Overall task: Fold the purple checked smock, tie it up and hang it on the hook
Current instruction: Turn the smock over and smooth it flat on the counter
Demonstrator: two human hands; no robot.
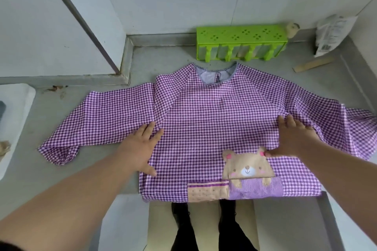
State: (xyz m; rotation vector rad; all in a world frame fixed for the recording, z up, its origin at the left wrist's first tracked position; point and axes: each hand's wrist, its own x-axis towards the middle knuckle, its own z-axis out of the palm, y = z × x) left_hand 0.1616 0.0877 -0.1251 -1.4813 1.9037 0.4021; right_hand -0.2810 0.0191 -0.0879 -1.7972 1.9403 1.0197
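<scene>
The purple checked smock (206, 120) lies spread flat on the grey counter, neck away from me, both sleeves stretched out to the sides. A bear patch and pocket sit on its lower right front. My left hand (140, 146) rests flat with straight fingers on the cloth where the left sleeve meets the body. My right hand (291, 138) lies flat on the right side of the body, thumb touching the bear's ear. The green hook rack (240, 42) lies on the counter just beyond the neck, its pegs pointing toward the smock.
The grey counter (142, 63) has a raised rim at the back. A white plastic bag (332, 32) and a wooden strip (314, 64) lie at the back right. A white tray (14, 120) sits at the left edge. My shoes show below the counter's front edge.
</scene>
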